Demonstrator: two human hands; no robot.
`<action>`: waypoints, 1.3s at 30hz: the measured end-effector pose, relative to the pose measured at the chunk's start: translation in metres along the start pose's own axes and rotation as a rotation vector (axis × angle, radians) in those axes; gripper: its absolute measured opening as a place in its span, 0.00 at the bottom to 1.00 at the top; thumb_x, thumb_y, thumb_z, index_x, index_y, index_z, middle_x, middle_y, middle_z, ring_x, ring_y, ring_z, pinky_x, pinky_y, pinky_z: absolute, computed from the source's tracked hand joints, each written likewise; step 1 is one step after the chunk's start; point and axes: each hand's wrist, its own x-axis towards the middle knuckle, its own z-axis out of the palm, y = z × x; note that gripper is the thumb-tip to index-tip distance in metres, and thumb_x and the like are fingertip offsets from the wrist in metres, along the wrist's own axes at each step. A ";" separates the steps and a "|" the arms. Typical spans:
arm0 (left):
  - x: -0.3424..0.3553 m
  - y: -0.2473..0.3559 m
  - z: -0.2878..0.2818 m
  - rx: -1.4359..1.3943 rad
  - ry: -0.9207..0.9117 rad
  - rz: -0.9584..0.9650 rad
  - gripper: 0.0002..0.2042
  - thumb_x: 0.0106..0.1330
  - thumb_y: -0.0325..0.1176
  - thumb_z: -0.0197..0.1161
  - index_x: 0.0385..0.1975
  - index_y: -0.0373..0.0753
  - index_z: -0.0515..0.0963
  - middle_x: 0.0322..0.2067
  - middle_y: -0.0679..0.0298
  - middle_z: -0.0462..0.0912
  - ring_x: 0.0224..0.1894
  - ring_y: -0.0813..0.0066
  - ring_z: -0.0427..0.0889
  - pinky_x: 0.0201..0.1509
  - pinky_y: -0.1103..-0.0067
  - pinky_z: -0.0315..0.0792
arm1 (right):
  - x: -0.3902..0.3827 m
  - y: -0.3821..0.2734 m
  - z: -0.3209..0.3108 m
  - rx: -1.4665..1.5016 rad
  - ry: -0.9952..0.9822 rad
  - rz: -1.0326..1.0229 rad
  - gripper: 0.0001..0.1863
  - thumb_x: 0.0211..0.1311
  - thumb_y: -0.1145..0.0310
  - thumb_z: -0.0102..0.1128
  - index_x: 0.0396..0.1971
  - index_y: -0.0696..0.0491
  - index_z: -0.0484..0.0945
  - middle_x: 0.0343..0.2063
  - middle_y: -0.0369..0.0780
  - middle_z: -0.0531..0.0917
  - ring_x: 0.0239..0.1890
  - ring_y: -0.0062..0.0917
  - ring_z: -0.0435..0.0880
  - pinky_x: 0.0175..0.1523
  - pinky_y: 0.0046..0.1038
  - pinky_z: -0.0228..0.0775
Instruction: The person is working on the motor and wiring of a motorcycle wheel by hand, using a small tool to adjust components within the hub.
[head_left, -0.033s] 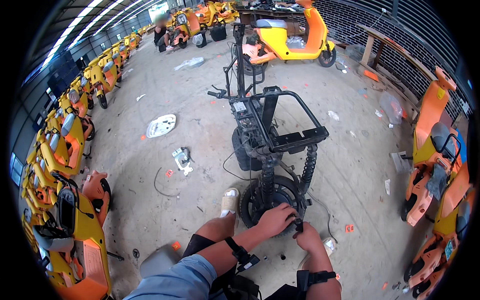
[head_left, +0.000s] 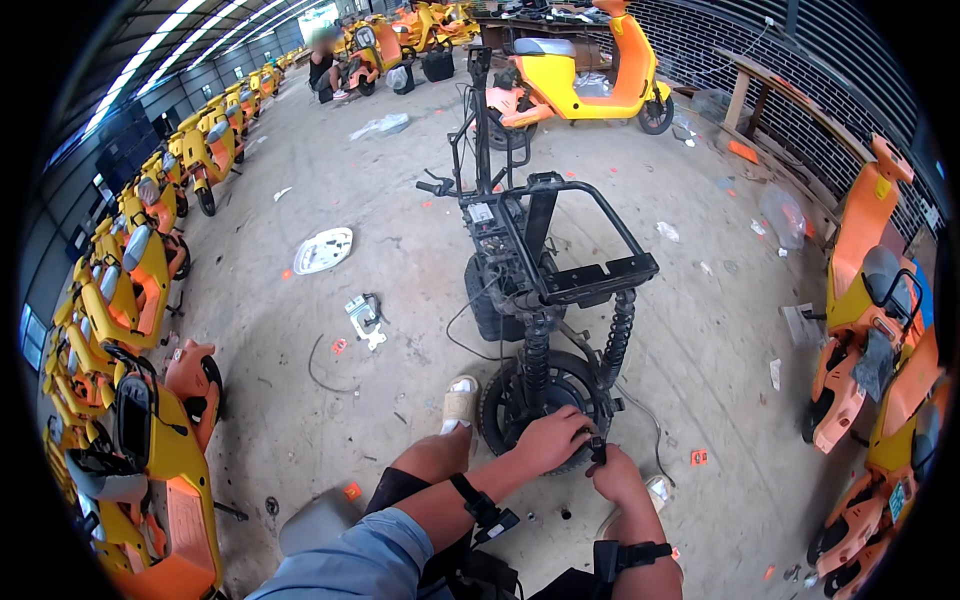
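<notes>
A stripped black scooter frame (head_left: 600, 270) stands in front of me, its near wheel (head_left: 495, 405) between my feet and coil shock springs (head_left: 618, 335) above it. My left hand (head_left: 555, 435) is at the lower right of that wheel, fingers curled on something small at the hub that I cannot make out. Just right of it my right hand (head_left: 615, 470) is closed around a short black object (head_left: 598, 450), perhaps a tool handle or fitting; its exact kind is unclear. A loose cable (head_left: 645, 420) runs down beside the wheel to the floor.
Yellow-orange scooters line the left (head_left: 150, 290) and stand at the right (head_left: 860, 290); another (head_left: 600, 95) is behind the frame. A person (head_left: 325, 75) squats at the far back. A white panel (head_left: 322, 250), metal bracket (head_left: 365, 322) and scraps lie on the floor. A wooden bench (head_left: 790, 95) follows the brick wall.
</notes>
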 end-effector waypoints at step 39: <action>0.044 -0.042 0.020 -0.383 -0.116 -0.261 0.12 0.69 0.34 0.63 0.48 0.36 0.80 0.41 0.53 0.85 0.45 0.56 0.85 0.51 0.67 0.76 | 0.034 -0.009 -0.025 0.190 -0.317 0.079 0.15 0.63 0.78 0.47 0.48 0.64 0.73 0.38 0.47 0.86 0.34 0.31 0.86 0.39 0.31 0.78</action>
